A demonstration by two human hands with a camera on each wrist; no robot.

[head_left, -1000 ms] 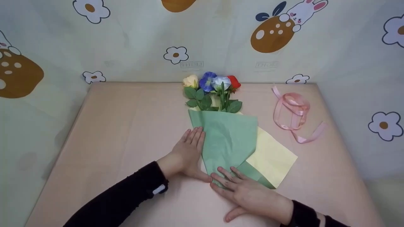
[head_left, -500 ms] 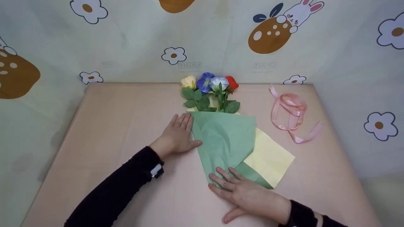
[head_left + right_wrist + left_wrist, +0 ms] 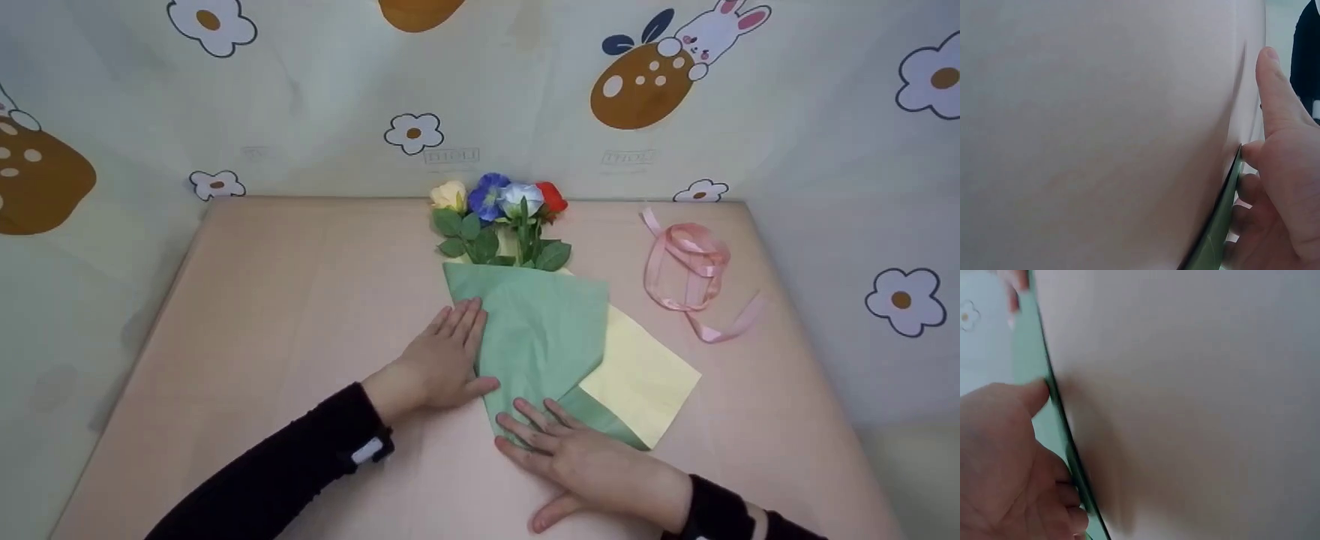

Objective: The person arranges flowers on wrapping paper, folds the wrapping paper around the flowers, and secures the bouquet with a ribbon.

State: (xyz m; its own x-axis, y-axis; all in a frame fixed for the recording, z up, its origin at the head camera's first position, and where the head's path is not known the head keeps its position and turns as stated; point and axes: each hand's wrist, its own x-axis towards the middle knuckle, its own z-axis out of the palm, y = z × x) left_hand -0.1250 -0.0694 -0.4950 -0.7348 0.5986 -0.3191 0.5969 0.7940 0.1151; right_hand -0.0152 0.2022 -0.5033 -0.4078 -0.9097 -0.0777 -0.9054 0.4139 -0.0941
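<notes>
Green wrapping paper [image 3: 536, 322] lies folded over the stems of a bouquet, with yellow paper [image 3: 641, 379] sticking out from under it at the right. Out of its top come a cream rose [image 3: 449, 196], a blue flower [image 3: 487, 196], a pale blue flower [image 3: 520, 197] and a red flower [image 3: 552, 196] with green leaves. My left hand [image 3: 435, 364] lies with straight fingers along the paper's left edge, thumb apart. Fingers spread, my right hand [image 3: 592, 461] presses on the narrow lower end. In the left wrist view the green paper [image 3: 1030, 343] runs beneath my thumb.
A coiled pink ribbon [image 3: 697, 266] lies at the back right of the table [image 3: 255, 315], one end trailing toward the front. A patterned cloth wall [image 3: 315, 90] stands right behind the table's back edge, close to the flowers.
My left hand slid up the paper's left edge toward the flowers, then came back down to the middle of that edge. My right hand stays pressed at the bottom.
</notes>
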